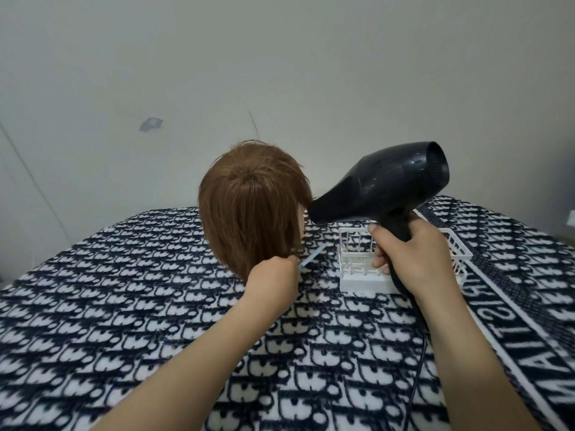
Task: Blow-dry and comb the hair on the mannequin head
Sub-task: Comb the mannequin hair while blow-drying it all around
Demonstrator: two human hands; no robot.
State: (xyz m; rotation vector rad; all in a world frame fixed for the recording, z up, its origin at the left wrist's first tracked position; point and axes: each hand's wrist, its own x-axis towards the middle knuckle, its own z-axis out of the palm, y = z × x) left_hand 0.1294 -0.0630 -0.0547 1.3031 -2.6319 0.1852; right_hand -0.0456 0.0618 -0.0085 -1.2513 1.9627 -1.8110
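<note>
- Right hand [413, 253] grips a black hair dryer [382, 185] by its handle, nozzle just beside the mannequin head's brown hair [252, 206].
- Left hand [273, 278] holds a light-blue comb [312, 256] at the hair's lower edge.
- White basket [457, 244] sits on the patterned blanket [155, 306].

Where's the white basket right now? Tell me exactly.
In the head view, the white basket sits on the patterned blanket right of centre, just right of the mannequin head, partly behind the right hand holding the hair dryer.
</note>
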